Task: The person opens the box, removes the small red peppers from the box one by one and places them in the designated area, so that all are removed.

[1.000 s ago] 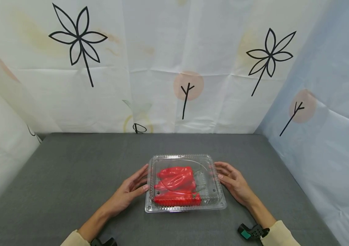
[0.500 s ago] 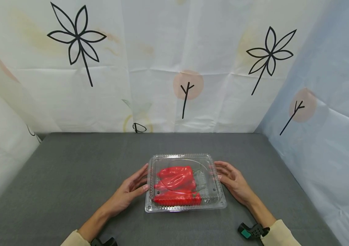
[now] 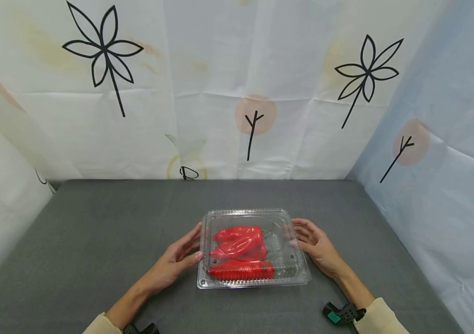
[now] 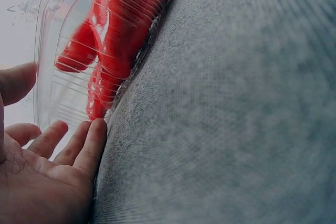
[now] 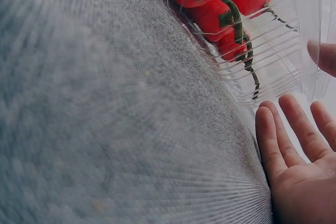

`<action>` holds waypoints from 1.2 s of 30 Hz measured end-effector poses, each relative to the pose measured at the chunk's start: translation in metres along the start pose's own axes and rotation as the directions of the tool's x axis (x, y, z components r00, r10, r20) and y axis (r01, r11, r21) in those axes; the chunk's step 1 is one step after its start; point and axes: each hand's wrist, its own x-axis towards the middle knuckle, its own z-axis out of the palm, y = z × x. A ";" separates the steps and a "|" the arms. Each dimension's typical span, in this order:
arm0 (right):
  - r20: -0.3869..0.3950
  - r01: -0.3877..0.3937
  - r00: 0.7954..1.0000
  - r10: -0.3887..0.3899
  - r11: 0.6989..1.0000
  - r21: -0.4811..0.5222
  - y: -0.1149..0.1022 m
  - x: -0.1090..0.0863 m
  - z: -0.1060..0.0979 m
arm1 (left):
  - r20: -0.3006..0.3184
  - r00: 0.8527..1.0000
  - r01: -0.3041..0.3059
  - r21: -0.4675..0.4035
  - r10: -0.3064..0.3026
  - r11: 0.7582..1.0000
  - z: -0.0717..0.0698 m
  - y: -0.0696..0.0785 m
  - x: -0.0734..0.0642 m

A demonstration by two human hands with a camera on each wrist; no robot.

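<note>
A clear plastic clamshell box (image 3: 289,274) sits on the grey cloth with several red peppers (image 3: 241,270) visible through its lid. My left hand (image 3: 171,262) is at the box's left side, fingers extended and thumb tip against the edge. On the opposite side is my right hand (image 3: 319,250), its thumb overlapping the lid's right edge. In the left wrist view, straight fingertips (image 4: 97,129) reach the ribbed wall low down by the cloth. The right wrist view shows green pepper stems (image 5: 236,17) inside, with the right fingers (image 5: 268,135) extended beside the wall.
A grey cloth (image 3: 107,232) covers the table. Behind it hangs a white curtain (image 3: 208,69) with leaf drawings, and a bluish-white curtain (image 3: 450,185) runs along the right. The right wrist wears a black device (image 3: 344,314).
My right thumb has moved left onto the lid's right edge. The box's front right corner has shifted slightly right. The left hand looks almost unchanged.
</note>
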 end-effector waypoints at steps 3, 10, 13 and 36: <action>-0.012 -0.023 1.000 0.023 0.999 -0.022 -0.001 0.000 0.001 | 0.003 1.000 -0.006 -0.005 0.006 1.000 0.000 0.000 0.000; -0.035 -0.102 0.994 0.100 0.993 -0.064 -0.004 0.000 0.001 | 0.004 1.000 -0.012 -0.018 0.012 1.000 0.000 -0.001 0.001; -0.032 -0.085 0.996 0.082 0.993 -0.076 -0.004 -0.001 0.001 | 0.010 1.000 -0.012 -0.034 0.013 0.999 0.000 -0.002 0.001; -0.017 -0.012 1.000 0.012 1.000 -0.004 -0.002 -0.001 0.001 | 0.082 0.971 -0.238 0.193 0.226 0.952 0.009 0.002 -0.008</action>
